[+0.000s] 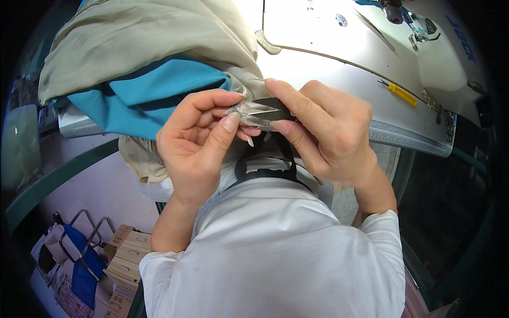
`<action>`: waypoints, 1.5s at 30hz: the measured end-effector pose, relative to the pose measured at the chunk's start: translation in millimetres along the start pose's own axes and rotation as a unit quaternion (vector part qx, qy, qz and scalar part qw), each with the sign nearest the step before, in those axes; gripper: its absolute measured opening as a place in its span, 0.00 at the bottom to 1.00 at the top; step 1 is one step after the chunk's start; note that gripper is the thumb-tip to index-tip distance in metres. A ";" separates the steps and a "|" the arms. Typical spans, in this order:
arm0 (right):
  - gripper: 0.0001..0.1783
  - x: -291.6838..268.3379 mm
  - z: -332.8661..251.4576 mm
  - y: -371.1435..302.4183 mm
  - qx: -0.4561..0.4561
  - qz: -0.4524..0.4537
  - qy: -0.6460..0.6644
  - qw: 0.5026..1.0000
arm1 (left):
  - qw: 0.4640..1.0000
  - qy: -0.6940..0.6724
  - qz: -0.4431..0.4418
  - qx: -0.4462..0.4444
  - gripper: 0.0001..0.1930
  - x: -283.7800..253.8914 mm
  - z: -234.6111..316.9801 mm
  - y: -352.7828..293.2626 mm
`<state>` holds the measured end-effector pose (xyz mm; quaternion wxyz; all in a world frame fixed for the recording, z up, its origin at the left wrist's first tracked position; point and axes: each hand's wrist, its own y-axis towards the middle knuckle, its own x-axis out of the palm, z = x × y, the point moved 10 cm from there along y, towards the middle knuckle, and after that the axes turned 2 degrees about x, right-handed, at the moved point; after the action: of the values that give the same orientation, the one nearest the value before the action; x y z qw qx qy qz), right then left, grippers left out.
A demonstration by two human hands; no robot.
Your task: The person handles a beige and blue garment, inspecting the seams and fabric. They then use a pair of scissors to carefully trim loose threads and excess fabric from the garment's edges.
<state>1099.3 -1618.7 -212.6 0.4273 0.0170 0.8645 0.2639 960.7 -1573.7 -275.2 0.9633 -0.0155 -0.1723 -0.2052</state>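
My left hand (193, 135) pinches the edge of a beige fabric (240, 105) between thumb and fingers, near the front of the table. In my right hand (331, 127) is a pair of thread snips (268, 109), gripped between thumb and fingers. Its metal blades point left, with the tips at the pinched edge. Whether the tips touch the cloth I cannot tell. A thin loose thread runs from the fabric towards my right index finger. Behind my left hand, a teal cloth (148, 93) lies bunched with the large beige heap.
A sewing machine (450, 53) stands at the right on the white table (318, 66). Yellow-handled snips (400, 94) lie in front of it. A measuring scale (408, 137) runs along the table's front edge. Below left are a blue folding chair (87, 265) and a wooden drawer unit (127, 259).
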 end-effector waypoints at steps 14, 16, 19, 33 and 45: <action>0.18 -0.6 -2.5 6.6 -0.018 0.026 -0.044 0.999 | 1.000 -0.007 -0.001 -0.025 0.11 -0.6 -4.4 0.0; 0.17 -0.4 -3.1 7.2 -0.019 0.028 -0.044 0.998 | 1.000 -0.011 -0.003 -0.026 0.11 -1.0 -5.1 0.0; 0.17 0.4 -3.2 7.4 -0.018 0.022 -0.046 0.999 | 0.999 -0.012 -0.002 -0.030 0.11 -1.1 -4.6 0.1; 0.18 0.3 -4.7 8.8 -0.021 0.018 -0.033 0.999 | 0.999 -0.003 -0.010 -0.044 0.11 -0.7 -6.3 -0.3; 0.18 -0.2 1.0 6.3 -0.014 0.021 -0.007 1.000 | 0.998 -0.020 -0.015 -0.057 0.14 -4.0 -9.5 2.0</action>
<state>1098.9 -1612.9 -209.9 0.4277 0.0312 0.8571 0.2854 961.2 -1571.3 -285.4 0.9541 -0.0717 -0.1796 -0.2288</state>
